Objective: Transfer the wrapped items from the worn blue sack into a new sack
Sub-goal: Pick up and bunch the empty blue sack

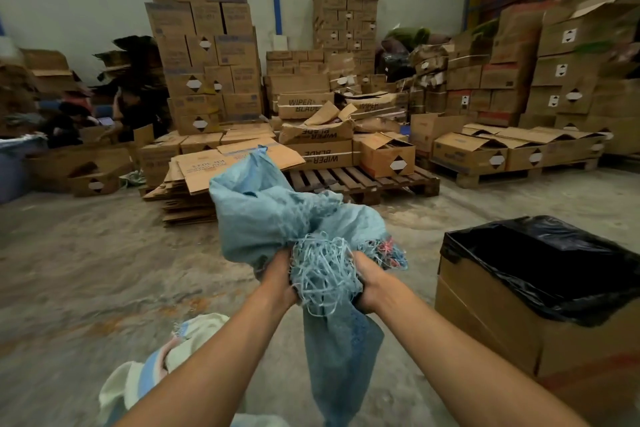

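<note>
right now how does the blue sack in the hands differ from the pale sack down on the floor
The blue sack is held up, bunched in the left hand and the right hand; the pale sack lies on the floor, untouched. The blue sack is plain blue with a frayed, stringy edge; the pale sack is cream with blue and pink stripes. Both look like crumpled woven sacks.

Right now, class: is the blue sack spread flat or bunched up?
Bunched up. Both hands, left and right, grip the blue sack crumpled between them, frayed threads spilling out. Cannot tell whether anything remains inside.
</note>
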